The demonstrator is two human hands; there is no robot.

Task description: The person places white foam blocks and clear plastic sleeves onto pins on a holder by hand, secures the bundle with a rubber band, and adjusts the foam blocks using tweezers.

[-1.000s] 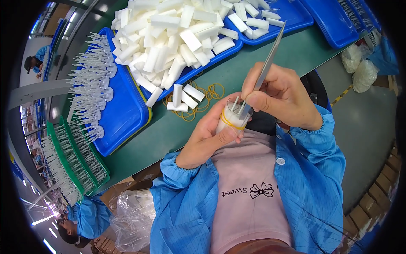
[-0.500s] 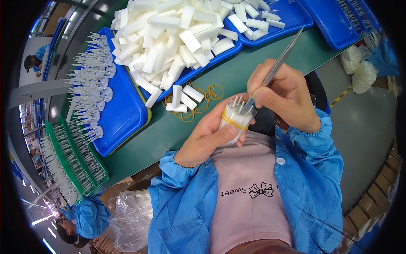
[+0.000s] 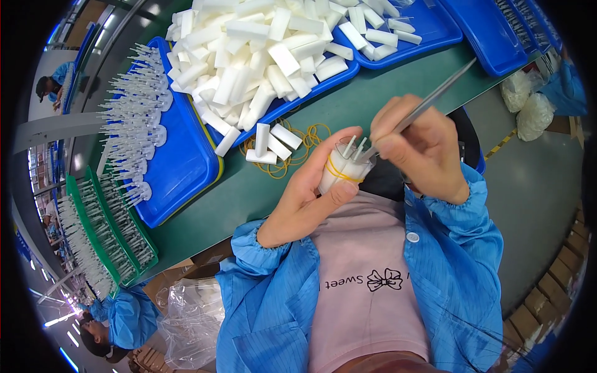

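Observation:
My left hand (image 3: 303,204) is wrapped round a small clear cup-like piece (image 3: 336,163) with white material inside and a yellow rubber band (image 3: 343,176) about it. Thin white rods (image 3: 352,147) stick up from its top. Pinched in my right hand (image 3: 423,152) is a pair of metal tweezers (image 3: 438,93). Their lower tips reach down to the cup's rim beside the rods; whether they grip a rod cannot be made out. Close to my left hand, several white foam blocks (image 3: 286,137) lie on the green table among loose yellow rubber bands (image 3: 314,133).
A large heap of white foam blocks (image 3: 249,59) fills a blue tray (image 3: 339,78). At the left, a blue tray (image 3: 180,180) holds clear thin-stemmed pieces (image 3: 140,118), near green racks (image 3: 115,233) of similar parts. More blue trays (image 3: 491,46) stand at the far right. Co-workers in blue sit at left.
My right hand has dropped slightly, and the tweezers lean further to the right. The cup in my left hand has shifted a little.

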